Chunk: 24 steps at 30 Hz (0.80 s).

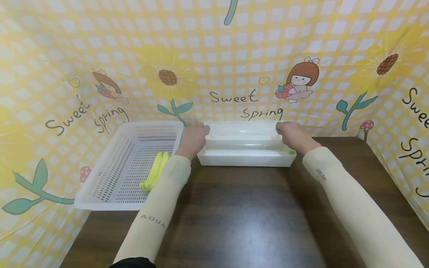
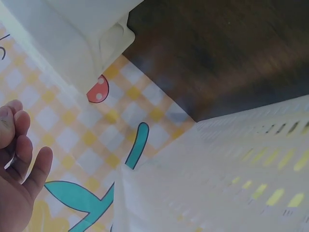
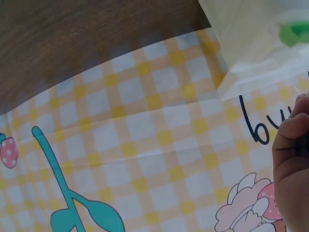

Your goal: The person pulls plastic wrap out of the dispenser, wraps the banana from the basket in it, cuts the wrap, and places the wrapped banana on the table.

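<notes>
A long white cling film dispenser (image 1: 248, 160) stands near the wall, with a glossy roll inside and a green piece at its right end. My left hand (image 1: 194, 137) is at its upper left corner, fingers curled and thumb against the forefinger. The right hand (image 1: 293, 136) is at the opposite corner in a like pinch. Between them runs clear cling film (image 1: 246, 131), showing mostly as shine. In the left wrist view the hand (image 2: 21, 164) is a little apart from the dispenser (image 2: 63, 38). Fingers of the right hand (image 3: 294, 154) are partly cut off by the frame.
Left of the dispenser stands a white perforated plastic basket (image 1: 100, 167) holding yellow bananas (image 1: 155, 169), partly behind my left forearm. The dark wooden table (image 1: 241, 208) stretches in front. A yellow checked cloth (image 1: 214, 56) with printed flowers covers the wall behind and both sides.
</notes>
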### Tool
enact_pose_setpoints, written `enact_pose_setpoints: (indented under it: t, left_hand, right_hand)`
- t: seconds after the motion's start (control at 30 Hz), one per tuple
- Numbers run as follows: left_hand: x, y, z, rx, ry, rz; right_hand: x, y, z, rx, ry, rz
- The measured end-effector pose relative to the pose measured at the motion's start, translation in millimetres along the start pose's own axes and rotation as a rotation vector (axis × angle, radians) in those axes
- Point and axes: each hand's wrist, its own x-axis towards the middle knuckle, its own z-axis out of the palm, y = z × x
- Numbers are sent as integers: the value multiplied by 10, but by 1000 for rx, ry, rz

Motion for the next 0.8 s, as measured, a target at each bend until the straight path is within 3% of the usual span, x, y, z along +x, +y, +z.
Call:
enact_pose_setpoints:
  t: [0.63, 0.8]
  left_hand:
    - [46, -32, -165, -24, -4, 10]
    - [45, -39, -217, -26, 27, 11]
  right_hand:
    - [12, -8, -116, -47, 75, -32]
    - [15, -19, -159, -41, 110, -42]
